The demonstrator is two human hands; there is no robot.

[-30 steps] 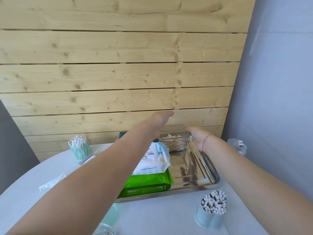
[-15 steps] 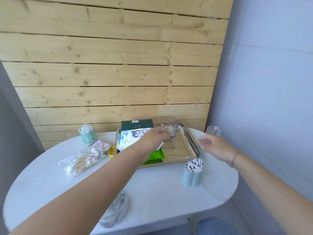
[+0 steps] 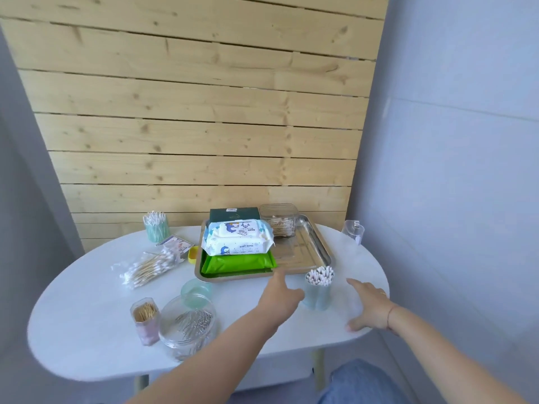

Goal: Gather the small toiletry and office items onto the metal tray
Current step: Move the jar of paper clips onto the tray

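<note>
The metal tray (image 3: 316, 246) sits at the back of the white table (image 3: 87, 330). On it lie a green pack (image 3: 237, 262), a white baby-wipes pack (image 3: 237, 237), a dark green box (image 3: 233, 213) and a clear box of swabs (image 3: 280, 221). A light blue cup of cotton swabs (image 3: 318, 288) stands just in front of the tray. My left hand (image 3: 278, 297) hovers open beside that cup's left side, holding nothing. My right hand (image 3: 369, 306) is open to the cup's right, fingers spread over the table.
To the left lie a bag of wooden swabs (image 3: 150, 266), a green swab cup (image 3: 157, 226), a card (image 3: 174, 243) and a yellow item (image 3: 193, 254). Near me stand a toothpick holder (image 3: 145, 320), a clear jar of pins (image 3: 189, 328) and a green lid (image 3: 196, 291). A clear container (image 3: 353, 230) is far right.
Both hands have drawn back from the tray toward me, leaving the clear swab box on it. The view has pulled back, and the hands now flank the blue swab cup.
</note>
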